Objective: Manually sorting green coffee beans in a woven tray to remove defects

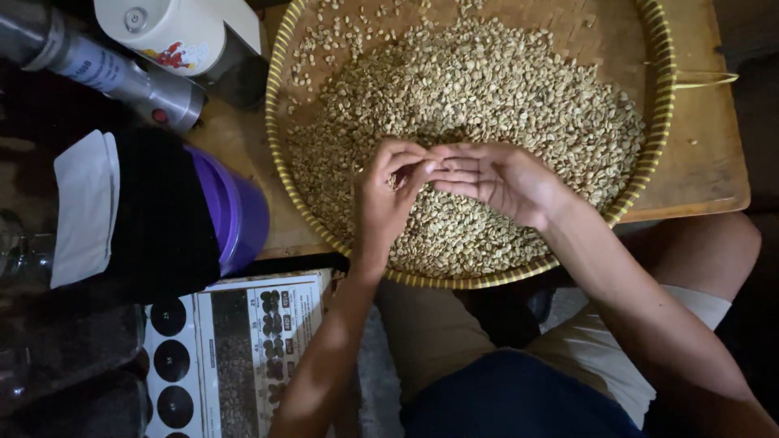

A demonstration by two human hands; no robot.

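I judge sorting far from done: my left hand [388,191] pinches beans [487,105] over the tray [661,97], my right hand [495,174] open beside it.

The top of the woven tray [659,122] runs out of the picture at twelve o'clock, so its far rim and the beans [487,97] there cannot be seen. The left hand [388,195] and right hand [499,178] cover the beans beneath them. Whether the left hand's grip holds a bean is too small to tell. At eleven o'clock the white container [174,28] is cut off by the top edge, and the metal cylinder [105,69] by the corner. At nine o'clock a dark cloth [158,215] hides most of the purple tub [239,211]. At seven o'clock the printed sheet [243,349] runs off the bottom edge.
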